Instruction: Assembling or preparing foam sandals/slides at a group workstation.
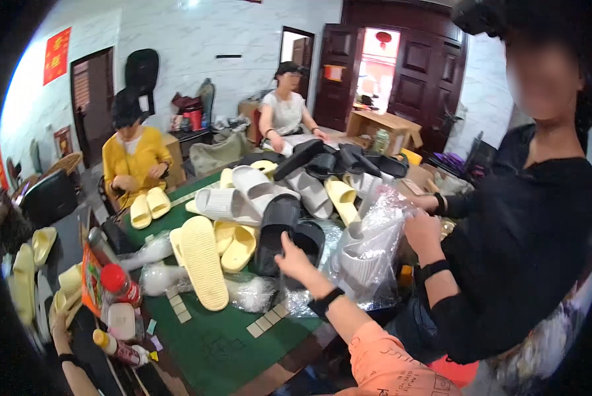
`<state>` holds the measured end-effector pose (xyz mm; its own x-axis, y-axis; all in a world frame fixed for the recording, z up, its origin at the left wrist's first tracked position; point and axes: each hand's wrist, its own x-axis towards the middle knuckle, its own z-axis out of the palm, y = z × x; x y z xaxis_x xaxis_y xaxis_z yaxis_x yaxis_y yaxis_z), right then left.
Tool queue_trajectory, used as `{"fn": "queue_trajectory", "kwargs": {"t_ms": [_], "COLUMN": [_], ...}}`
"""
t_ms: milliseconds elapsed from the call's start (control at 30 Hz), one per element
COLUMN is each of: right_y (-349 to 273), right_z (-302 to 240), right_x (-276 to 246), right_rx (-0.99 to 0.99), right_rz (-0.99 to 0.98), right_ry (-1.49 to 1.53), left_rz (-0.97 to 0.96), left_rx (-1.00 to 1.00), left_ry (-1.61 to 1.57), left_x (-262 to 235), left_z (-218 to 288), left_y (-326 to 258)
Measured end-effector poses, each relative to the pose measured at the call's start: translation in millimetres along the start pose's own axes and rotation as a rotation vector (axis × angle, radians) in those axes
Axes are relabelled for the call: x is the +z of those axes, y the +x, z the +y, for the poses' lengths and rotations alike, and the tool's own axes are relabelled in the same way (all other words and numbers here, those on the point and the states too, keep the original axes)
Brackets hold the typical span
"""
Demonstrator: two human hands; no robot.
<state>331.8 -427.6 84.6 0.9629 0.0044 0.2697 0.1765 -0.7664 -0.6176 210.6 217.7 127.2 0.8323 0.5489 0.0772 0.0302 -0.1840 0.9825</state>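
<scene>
My right hand (pixel 297 262) reaches over the table from the lower right, index finger stretched out beside a black slipper (pixel 277 228); nothing shows in it. At the lower left, my left hand (pixel 60 328) is closed at the lower end of pale yellow slippers (pixel 69 285), its fingers partly hidden. A yellow slipper (pixel 203 264) stands sole outward near the middle of the pile. Grey slippers (pixel 227 206), more black slippers (pixel 319 165) and yellow slippers (pixel 235 247) lie heaped around it. Clear plastic wrap (pixel 253 294) lies among them.
A person in black (pixel 527 231) close on the right handles grey slippers in a clear plastic bag (pixel 375 237). Two co-workers sit across the green table (pixel 223 350), one in yellow (pixel 134 162), one in white (pixel 288 112). A red-lidded jar (pixel 119 282) and a bottle (pixel 114 346) stand left.
</scene>
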Motion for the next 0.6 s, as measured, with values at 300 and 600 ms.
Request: {"fn": "queue_trajectory", "kwargs": {"t_ms": [300, 600], "right_y": [-134.7, -162.4], "right_z": [-36.1, -54.5], "right_x": [-22.3, -21.7], "right_rx": [-0.103, -0.007], "right_rz": [-0.561, -0.660], "right_ry": [0.224, 0.157], "left_rz": [-0.206, -0.129], "left_rx": [0.156, 0.111], "left_ry": [-0.136, -0.107], "left_x": [147.5, 145.8], "left_z": [32.4, 34.5], "left_y": [149.8, 167.1]}}
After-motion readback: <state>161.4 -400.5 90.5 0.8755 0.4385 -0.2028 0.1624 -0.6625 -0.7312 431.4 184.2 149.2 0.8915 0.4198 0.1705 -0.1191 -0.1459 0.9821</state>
